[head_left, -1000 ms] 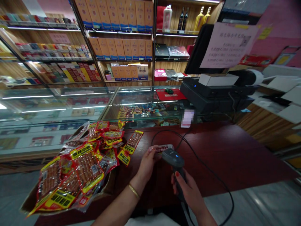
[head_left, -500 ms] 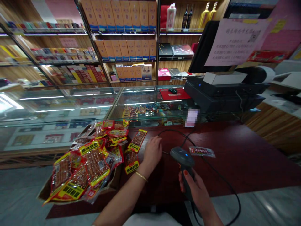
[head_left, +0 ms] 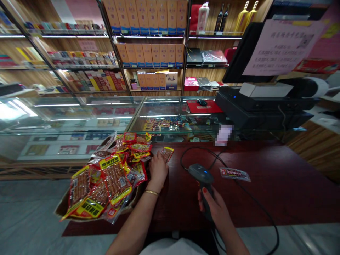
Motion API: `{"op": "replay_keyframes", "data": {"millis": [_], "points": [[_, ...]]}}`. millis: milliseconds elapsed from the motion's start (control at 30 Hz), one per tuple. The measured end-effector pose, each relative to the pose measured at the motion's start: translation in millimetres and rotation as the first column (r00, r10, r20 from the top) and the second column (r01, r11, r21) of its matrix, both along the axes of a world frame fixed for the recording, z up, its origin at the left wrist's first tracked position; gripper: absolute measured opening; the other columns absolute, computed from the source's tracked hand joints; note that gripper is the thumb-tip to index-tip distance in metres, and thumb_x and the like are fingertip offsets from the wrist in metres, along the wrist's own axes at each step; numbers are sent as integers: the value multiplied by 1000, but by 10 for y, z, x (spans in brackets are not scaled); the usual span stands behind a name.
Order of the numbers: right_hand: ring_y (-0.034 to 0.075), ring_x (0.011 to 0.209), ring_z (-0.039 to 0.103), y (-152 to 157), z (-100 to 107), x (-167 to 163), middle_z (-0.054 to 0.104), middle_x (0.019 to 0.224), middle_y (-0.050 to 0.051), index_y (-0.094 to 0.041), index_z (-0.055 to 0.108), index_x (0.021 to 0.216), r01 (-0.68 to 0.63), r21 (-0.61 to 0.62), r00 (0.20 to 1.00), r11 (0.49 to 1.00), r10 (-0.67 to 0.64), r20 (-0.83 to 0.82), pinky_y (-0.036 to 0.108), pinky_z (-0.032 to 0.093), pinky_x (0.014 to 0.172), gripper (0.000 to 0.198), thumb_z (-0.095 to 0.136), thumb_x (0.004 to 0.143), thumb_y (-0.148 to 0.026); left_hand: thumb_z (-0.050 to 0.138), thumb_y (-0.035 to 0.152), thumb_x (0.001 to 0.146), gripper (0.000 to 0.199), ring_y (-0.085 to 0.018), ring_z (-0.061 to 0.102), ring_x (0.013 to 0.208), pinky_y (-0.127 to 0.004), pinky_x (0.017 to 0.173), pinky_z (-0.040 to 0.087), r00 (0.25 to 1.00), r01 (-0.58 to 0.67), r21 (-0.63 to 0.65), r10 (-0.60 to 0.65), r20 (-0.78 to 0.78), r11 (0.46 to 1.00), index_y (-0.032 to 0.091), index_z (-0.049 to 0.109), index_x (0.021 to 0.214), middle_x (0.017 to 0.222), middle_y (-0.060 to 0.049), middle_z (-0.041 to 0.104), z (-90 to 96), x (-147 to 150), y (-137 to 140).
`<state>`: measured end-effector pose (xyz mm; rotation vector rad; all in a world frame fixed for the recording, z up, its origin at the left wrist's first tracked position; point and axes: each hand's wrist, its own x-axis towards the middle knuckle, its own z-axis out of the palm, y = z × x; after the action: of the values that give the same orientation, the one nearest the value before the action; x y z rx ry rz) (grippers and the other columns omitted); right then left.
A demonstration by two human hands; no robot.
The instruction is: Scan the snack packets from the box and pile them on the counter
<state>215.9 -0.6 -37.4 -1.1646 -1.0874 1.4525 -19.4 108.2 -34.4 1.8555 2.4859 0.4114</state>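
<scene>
Since half a second ago, the left hand [head_left: 158,171] has moved left across the desk [head_left: 265,191], from bare wood to the yellow-and-red snack packet [head_left: 168,154] lying near the back edge. A second such packet, seen then just in front of that one, is now out of sight, with the hand over that spot. The clear-edged flat packet [head_left: 235,174], between the left fingers a second ago, lies well to the right, near the scanner cable [head_left: 277,232], where it already was at the middle frame. The right hand [head_left: 212,203] keeps its hold on the barcode scanner [head_left: 201,174], fingers wrapped round the handle and thumb up its back

The yellow-and-red packet shows just beyond the left fingertips, which are bent and close together; whether they pinch anything, I cannot tell. Left of the wrist, the carton [head_left: 60,209] of packets sits over the desk's left edge
</scene>
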Motion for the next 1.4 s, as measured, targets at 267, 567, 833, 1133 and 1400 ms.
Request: {"op": "replay_keyframes", "data": {"millis": [267, 567, 833, 1133, 1400], "points": [[12, 49, 54, -9, -3, 26, 62, 64, -2, -20, 62, 83, -5, 11, 998, 1000, 4, 62, 24, 44, 48, 45, 62, 92, -64, 79, 25, 74, 43, -28, 67, 100, -36, 88, 50, 794, 117, 130, -171, 583, 985, 19, 70, 116, 105, -12, 73, -38, 20, -80], [13, 51, 56, -81, 19, 45, 63, 64, -1, -20, 63, 83, -35, 25, 985, 999, 30, 167, 25, 45, 52, 45, 65, 90, -64, 68, 22, 74, 20, -21, 68, 91, -34, 87, 53, 331, 114, 248, -272, 904, 962, 20, 70, 93, 93, -4, 72, -155, 85, -314], [13, 51, 54, -140, 112, -2, 59, 58, -3, -20, 62, 79, -77, 12, 979, 997, 73, 189, 24, 43, 52, 48, 59, 93, -66, 73, 26, 62, 43, -23, 71, 91, -32, 77, 56, -81, -15, 50, -51, 995, 999, 20, 68, 104, 103, -7, 75, -223, 90, -364], [14, 53, 53, -155, 72, 53, 59, 60, -2, -21, 61, 77, -84, 4, 981, 996, 82, 174, 25, 42, 53, 48, 57, 95, -65, 68, 24, 59, 44, -25, 71, 94, -37, 86, 56, -130, -11, 44, -45, 990, 999, 20, 70, 103, 104, -7, 77, -264, 30, -339], [13, 52, 53, -138, 54, 29, 59, 61, -2, -21, 59, 76, -96, -10, 983, 995, 96, 158, 25, 42, 51, 48, 56, 95, -66, 65, 24, 62, 43, -22, 71, 90, -32, 82, 55, -39, 1, 66, -65, 997, 998, 20, 71, 104, 100, -5, 77, -231, 50, -378]]}}
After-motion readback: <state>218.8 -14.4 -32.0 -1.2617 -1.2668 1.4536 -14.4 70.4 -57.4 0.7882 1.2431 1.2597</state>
